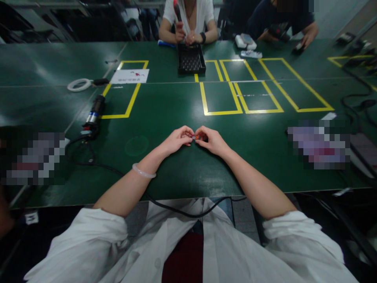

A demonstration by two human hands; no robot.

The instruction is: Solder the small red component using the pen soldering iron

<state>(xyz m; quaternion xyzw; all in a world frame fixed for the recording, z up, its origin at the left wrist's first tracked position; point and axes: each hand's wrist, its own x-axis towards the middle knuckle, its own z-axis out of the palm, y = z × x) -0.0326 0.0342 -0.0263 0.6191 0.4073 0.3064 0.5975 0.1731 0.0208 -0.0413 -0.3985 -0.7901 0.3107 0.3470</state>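
- Left hand (176, 140) and right hand (211, 141) pinch a small part (194, 137) at the fingertips.
- We judge it best held low over the surface (165, 114), forearms braced, grip light.

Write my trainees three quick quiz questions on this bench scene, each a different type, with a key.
1. True or false: the left hand and right hand pinch one small part between them.
2. Which wrist wears the bracelet? A left, B right.
3. What stands on the table before the person opposite?
Key: 1 true; 2 A; 3 black tray.
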